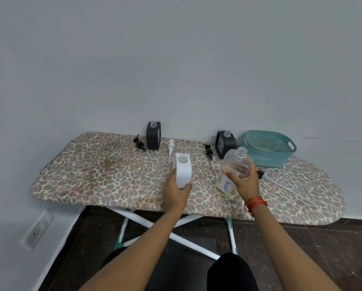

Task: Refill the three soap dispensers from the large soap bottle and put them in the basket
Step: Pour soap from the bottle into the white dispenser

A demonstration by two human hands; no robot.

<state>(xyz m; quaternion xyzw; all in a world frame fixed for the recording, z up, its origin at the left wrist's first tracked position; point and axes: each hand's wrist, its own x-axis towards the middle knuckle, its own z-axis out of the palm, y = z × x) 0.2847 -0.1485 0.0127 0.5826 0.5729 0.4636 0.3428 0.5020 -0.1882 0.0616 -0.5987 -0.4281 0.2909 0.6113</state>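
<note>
large soap bottle (234, 171): centre-right, uncapped, tilted; right hand (244, 181) grasps mid-body. Likely slick, sloshy; hold low.
white dispenser (182, 171): centre, open neck; left hand (176, 192) grips base. Light, rigid.

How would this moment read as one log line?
left hand grips white dispenser | right hand grips soap bottle, tilted | both uncapped

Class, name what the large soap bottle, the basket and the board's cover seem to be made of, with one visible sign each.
Large soap bottle: clear, glossy plastic, probably; the yellowish liquid shows through.
Basket: teal moulded plastic, matte; perforated walls, cut-out handle.
Cover: printed fabric, apparently; leopard pattern wrapped over the edges.
</note>
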